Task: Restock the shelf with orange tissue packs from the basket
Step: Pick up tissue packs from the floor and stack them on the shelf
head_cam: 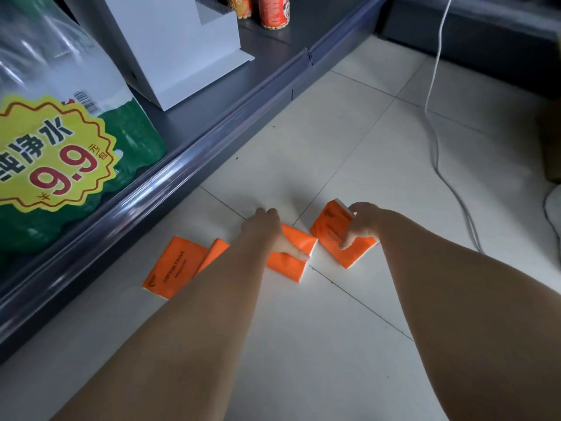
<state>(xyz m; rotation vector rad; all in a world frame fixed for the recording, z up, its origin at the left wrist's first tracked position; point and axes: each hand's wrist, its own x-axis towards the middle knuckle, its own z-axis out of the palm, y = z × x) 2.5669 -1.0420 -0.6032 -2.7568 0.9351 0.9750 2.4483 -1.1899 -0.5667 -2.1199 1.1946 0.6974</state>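
Packs lie on the floor [349, 153], none shelved: left hand [267, 229] clamps one pack [293, 262], right hand [362, 223] another [331, 235], two [170, 265] wait.

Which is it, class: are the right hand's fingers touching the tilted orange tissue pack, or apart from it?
Touching. The head view shows the right hand gripping the tilted orange tissue pack, with its thumb pressed on the orange face and its fingers wrapped over the upper edge.

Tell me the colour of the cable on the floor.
White cable, seen in the head view.
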